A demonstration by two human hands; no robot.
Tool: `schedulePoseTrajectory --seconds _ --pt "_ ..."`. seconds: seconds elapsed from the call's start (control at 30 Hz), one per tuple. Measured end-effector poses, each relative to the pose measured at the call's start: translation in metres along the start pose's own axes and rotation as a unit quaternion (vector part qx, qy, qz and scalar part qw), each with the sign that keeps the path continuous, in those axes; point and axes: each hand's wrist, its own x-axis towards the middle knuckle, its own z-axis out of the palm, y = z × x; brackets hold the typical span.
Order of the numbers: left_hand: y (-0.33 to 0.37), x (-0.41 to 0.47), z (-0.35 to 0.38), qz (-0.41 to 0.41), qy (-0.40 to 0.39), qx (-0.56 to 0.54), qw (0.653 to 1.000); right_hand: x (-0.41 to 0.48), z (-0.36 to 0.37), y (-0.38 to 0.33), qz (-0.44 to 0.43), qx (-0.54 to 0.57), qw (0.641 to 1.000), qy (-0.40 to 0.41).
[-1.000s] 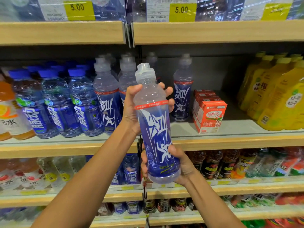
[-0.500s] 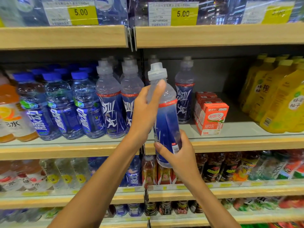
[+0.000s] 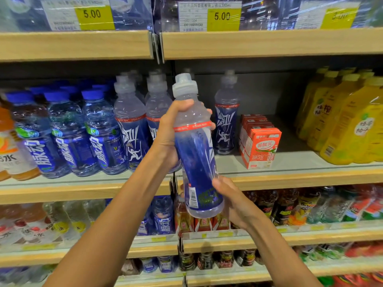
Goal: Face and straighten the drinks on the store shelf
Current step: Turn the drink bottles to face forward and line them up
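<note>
— Sports bottle (image 3: 198, 150): where is it, and how will it handle?
— Off the shelf (image 3: 290, 177), in the air before its edge, tilted, between both hands; its matching bottles (image 3: 130, 131) stand just left of the left hand (image 3: 169, 131), a lone one (image 3: 226, 125) just right of its fingertips.
— Grip?
— Left hand wrapped round the clear shoulder; right hand (image 3: 232, 197) curled about the base; the barcode (image 3: 192, 194) faces out, so the bottle is not yet fronted.
— Feel?
— Full, I judge, so weighty; thin plastic that gives; smooth film label (image 3: 194, 172), likely slippery; hold shoulder and base, not the cap (image 3: 183, 85).
</note>
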Motion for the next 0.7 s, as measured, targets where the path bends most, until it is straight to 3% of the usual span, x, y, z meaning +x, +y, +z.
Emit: schedulePoseTrajectory --seconds 0.1,0.27,0.37,0.5,0.6,0.7 --pt "0.0 0.001 -0.002 -0.028 -0.063 -0.047 0.997 -0.001 0.002 -0.001 -0.014 0.01 0.999 -0.046" --pt "-0.003 0.001 -0.007 -0.029 -0.084 -0.036 0.995 0.001 0.007 0.004 -0.057 -0.043 0.997 0.005" --pt "-0.003 -0.001 -0.007 0.013 0.0 0.103 0.995 0.002 0.008 0.005 -0.092 -0.086 0.99 0.062" --pt "-0.006 -0.009 -0.005 0.166 0.11 0.284 0.938 0.004 0.013 0.005 -0.146 -0.156 0.962 0.168" --pt "-0.011 -0.015 0.008 0.218 0.123 0.317 0.915 0.007 0.019 0.009 -0.159 -0.198 0.938 0.235" --pt "-0.016 -0.015 0.023 0.213 0.141 0.293 0.921 0.008 0.026 0.016 -0.172 -0.242 0.911 0.287"
